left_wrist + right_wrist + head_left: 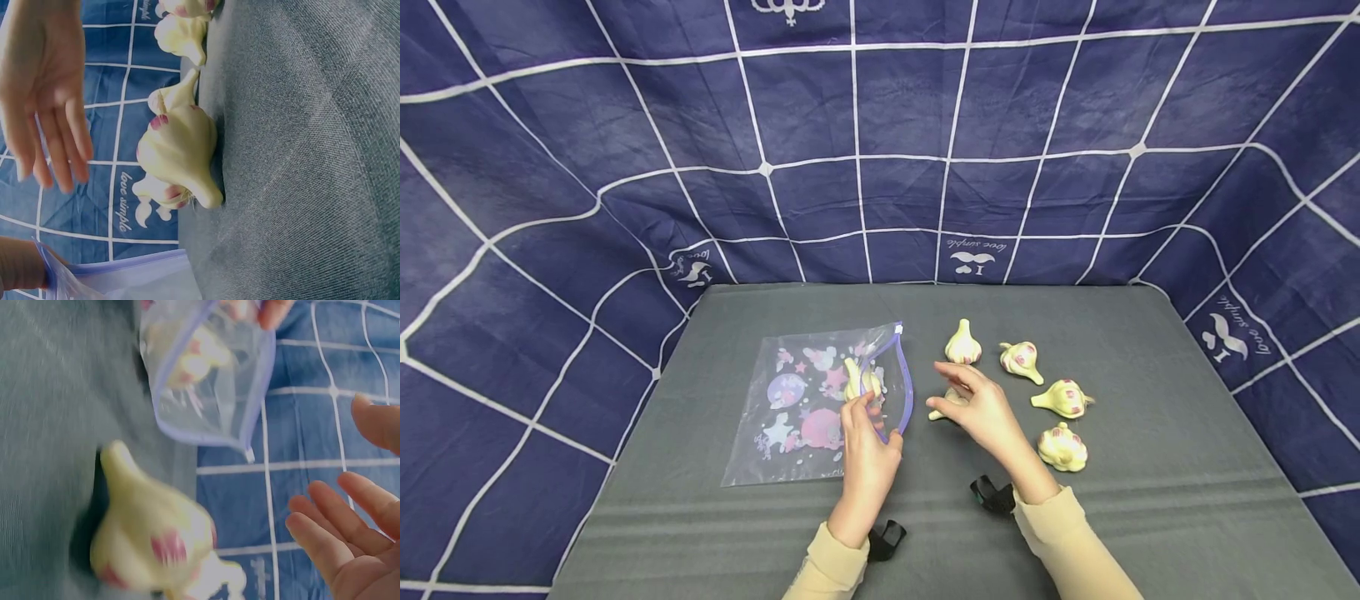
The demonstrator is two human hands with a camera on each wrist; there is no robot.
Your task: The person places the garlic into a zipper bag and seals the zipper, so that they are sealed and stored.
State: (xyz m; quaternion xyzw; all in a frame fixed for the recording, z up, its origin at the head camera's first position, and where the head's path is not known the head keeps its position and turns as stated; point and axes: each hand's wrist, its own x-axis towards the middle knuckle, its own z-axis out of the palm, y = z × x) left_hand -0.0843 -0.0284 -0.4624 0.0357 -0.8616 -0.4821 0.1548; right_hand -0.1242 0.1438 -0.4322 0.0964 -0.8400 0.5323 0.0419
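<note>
My left hand [868,458] holds the purple-edged mouth of a clear printed zip bag [786,433], its thumb on the rim and other fingers at the opening. The mouth gapes toward the right, and a garlic bulb [852,379] lies inside; in the right wrist view this bulb [190,365] shows through the plastic. My right hand [981,408] hovers with fingers and thumb spread apart, nothing between them. Below it a garlic bulb [953,394] lies on the table, partly covered by the hand in the head view. The right wrist view shows that bulb [150,531] large.
Several other garlic bulbs lie on the grey table [1150,517]: one [963,343] behind the right hand, others [1022,360] [1063,399] [1063,448] curving down its right side. A blue cloth [902,125] with white grid lines walls the table at back and sides.
</note>
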